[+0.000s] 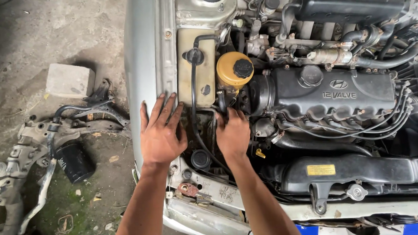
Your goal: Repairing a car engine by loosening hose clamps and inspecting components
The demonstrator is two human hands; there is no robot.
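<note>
Bare concrete floor, stained and littered with debris, fills the left of the frame; an open engine bay takes up the centre and right. We look down on a silver car fender running top to bottom at centre left.

We rest our left hand flat on the fender edge, fingers spread and pointing up the frame, clamped on nothing. Our right hand sits just beside it to the right, lower into the bay, fingers curled downward among dark hoses; whether it grips anything we cannot tell, as the fingertips are hidden. The two hands are apart, with a black hose running down between them.

Directly above the right hand stands a yellow fluid reservoir with a black cap. Right of that hand lies the black valve cover.

On the floor at lower left we note a black oil filter, a detached metal suspension part and, above them, a grey concrete block.
</note>
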